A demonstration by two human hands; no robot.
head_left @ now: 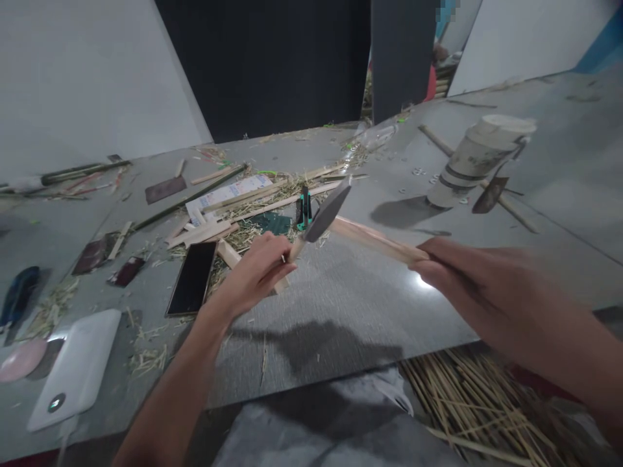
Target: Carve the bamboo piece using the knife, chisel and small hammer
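Observation:
My left hand (260, 269) is closed round the short pale handle of a knife (327, 209), whose broad grey blade points up and away to the right. Between thumb and fingers, my right hand (467, 279) grips the near end of a pale wooden stick (372, 239). The stick's far end is beside the blade; whether they touch is unclear. Just behind the blade lies a black and green cutter (304, 209) among wood shavings. A dark phone (192, 279) lies left of my left hand, with a wood piece (228, 254) between them. My right hand is partly blurred.
A white power bank (78, 370) and a dark-handled tool (20, 295) lie at the left. Pale strips rest on a printed sheet (233, 193) behind. A banded cylinder (474, 162) stands at the right. Thin sticks (477, 402) are below the table edge.

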